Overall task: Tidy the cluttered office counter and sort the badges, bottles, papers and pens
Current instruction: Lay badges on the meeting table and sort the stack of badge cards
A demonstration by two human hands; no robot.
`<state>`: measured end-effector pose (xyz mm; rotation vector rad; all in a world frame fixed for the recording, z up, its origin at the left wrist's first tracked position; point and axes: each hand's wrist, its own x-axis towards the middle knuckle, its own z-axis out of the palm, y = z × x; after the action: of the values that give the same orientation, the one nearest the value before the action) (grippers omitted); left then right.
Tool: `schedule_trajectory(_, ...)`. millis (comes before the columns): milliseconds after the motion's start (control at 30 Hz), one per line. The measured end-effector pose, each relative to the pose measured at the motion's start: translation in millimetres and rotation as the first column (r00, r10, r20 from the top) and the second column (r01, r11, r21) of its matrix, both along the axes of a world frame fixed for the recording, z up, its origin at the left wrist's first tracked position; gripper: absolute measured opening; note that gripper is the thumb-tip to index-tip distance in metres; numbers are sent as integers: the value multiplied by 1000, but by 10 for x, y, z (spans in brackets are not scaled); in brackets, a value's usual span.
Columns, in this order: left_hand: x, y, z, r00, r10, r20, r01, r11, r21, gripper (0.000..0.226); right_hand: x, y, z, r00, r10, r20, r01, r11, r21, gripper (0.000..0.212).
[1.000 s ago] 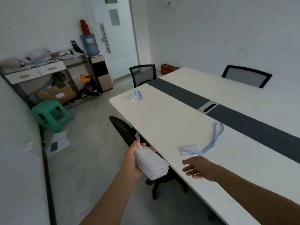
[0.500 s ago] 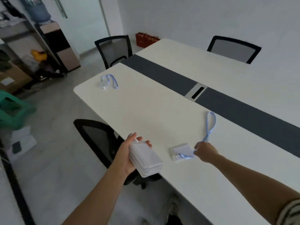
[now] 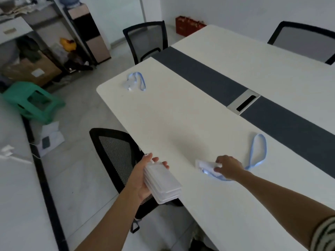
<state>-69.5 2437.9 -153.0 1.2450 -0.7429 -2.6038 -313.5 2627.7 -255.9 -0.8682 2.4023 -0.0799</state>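
Your left hand (image 3: 141,180) grips a stack of badges (image 3: 163,183) just off the table's (image 3: 181,124) near edge | your right hand (image 3: 228,167) grips a badge (image 3: 204,166) lying by that edge

You are viewing: white laminate table (image 3: 181,124) carrying a dark grey band (image 3: 199,75); light-blue fabric lanyard (image 3: 251,154); green plastic stool (image 3: 23,98).

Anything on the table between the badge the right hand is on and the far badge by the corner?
No. In the head view, only bare tabletop lies between the near badge, gripped by the right hand, and the far badge.
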Motion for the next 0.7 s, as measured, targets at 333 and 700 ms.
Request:
schedule_trajectory(333,142,-98,223,994,19,-110,-22,999,-32,19,28,-509,734,1000,-6,-14,1,926,-378,8)
schedule_trajectory(700,670,-145,344,982,51,-181,-56,998,-22,32,957,-1143,2098,962,273,-31,-189,575,-796,20)
